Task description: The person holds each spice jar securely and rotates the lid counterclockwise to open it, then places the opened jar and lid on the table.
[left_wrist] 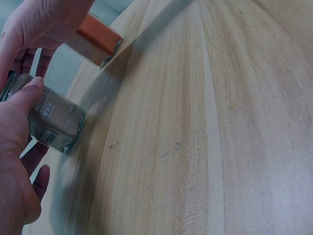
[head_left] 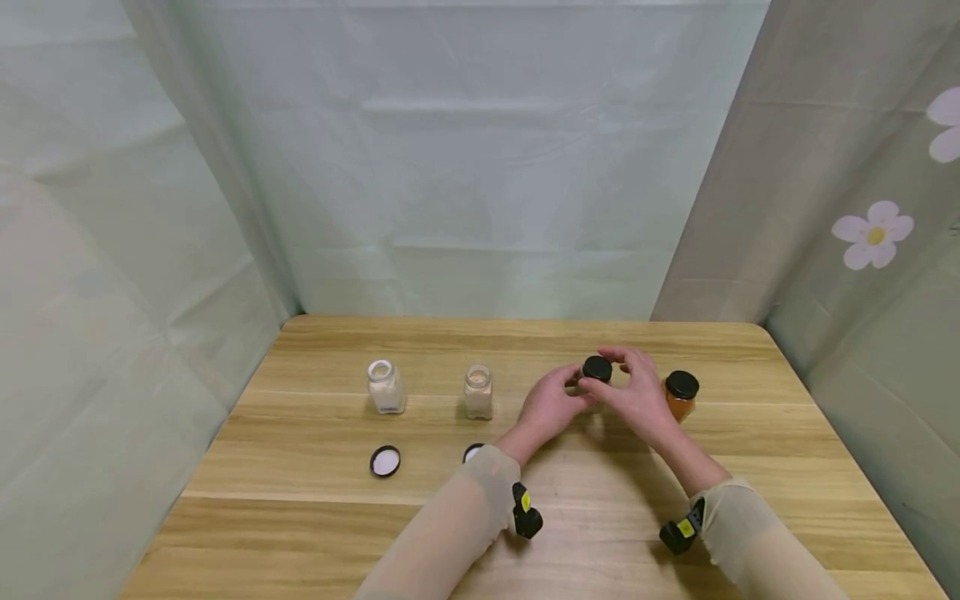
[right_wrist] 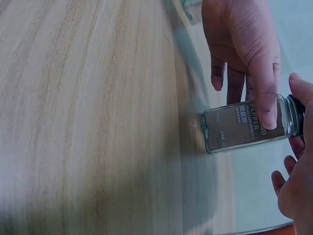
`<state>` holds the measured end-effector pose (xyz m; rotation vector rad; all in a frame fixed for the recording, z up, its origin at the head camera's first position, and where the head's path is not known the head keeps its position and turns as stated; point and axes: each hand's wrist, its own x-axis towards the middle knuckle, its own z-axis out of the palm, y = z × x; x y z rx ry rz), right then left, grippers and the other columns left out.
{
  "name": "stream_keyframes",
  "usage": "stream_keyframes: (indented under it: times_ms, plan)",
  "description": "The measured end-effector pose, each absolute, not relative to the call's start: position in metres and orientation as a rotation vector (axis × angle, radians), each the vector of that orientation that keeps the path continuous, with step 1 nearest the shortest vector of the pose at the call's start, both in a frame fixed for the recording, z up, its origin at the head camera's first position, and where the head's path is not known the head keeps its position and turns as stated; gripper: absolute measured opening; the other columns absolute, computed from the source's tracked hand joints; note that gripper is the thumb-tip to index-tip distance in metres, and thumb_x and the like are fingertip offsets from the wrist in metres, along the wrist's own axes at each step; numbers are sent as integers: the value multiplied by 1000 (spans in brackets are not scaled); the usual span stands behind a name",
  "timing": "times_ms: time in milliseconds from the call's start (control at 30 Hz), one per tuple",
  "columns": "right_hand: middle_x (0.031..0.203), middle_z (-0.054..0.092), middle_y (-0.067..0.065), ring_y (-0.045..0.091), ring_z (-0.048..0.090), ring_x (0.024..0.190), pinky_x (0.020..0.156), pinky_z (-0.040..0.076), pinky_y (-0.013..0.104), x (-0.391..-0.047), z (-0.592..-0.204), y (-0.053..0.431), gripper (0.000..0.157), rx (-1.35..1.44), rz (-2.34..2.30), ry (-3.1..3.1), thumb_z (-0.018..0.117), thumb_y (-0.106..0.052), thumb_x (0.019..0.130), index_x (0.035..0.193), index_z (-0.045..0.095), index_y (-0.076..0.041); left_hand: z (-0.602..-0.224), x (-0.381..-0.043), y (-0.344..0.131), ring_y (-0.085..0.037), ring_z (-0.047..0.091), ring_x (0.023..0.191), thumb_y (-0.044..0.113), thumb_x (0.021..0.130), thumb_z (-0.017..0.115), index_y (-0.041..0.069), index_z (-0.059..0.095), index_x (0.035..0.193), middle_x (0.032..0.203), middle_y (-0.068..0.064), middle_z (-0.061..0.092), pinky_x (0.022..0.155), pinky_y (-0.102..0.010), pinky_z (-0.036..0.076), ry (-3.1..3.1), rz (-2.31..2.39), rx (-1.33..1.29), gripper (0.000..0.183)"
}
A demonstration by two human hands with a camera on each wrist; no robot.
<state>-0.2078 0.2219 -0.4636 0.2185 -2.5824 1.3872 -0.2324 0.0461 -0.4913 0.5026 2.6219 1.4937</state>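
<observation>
A square glass pepper jar [right_wrist: 234, 128] with grey-brown powder stands upright between both hands, its base at or close to the tabletop. My left hand [head_left: 551, 407] grips the jar's body, the thumb lying across the printed label. At the top, my right hand [head_left: 639, 398] holds the black lid [head_left: 597, 368] between thumb and fingers. The lid is on the jar; whether it is loose I cannot tell. Just right of the right hand is a jar of orange-red powder [head_left: 679, 407] with a black lid on.
Two lidless glass jars stand to the left, one with white contents [head_left: 387, 393], the other with pale beige powder [head_left: 478, 402]. In front of them lie a black-rimmed lid [head_left: 386, 462] and a second lid [head_left: 472, 452], partly behind the left sleeve. Curtains surround the wooden table [head_left: 300, 467].
</observation>
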Motion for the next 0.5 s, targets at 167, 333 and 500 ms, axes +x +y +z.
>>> stream_keyframes:
  times_ms: [167,333,500]
  plan:
    - [132,54,8,36,45,124,101,39,53,-208,-463,222,66,181,1392,-2597,84,-51,82,131,61,-12,-491,-232,45,-12,58,123,43,90,79,31,68,133,128,11,66,104,-38,46,2602,1512,497,47]
    - [131,57,9,35,44,124,102,38,54,-208,-461,221,62,185,1386,-2597,84,-49,84,130,63,-13,-490,-231,45,-12,60,121,45,90,78,31,68,133,129,10,66,102,-38,47,2593,1515,492,46]
    - [130,59,8,33,45,124,103,38,56,-207,-460,221,57,207,1376,-2583,84,-42,86,130,64,-12,-489,-231,46,-12,59,123,46,90,78,31,67,135,130,10,65,103,-38,47,2599,1505,485,48]
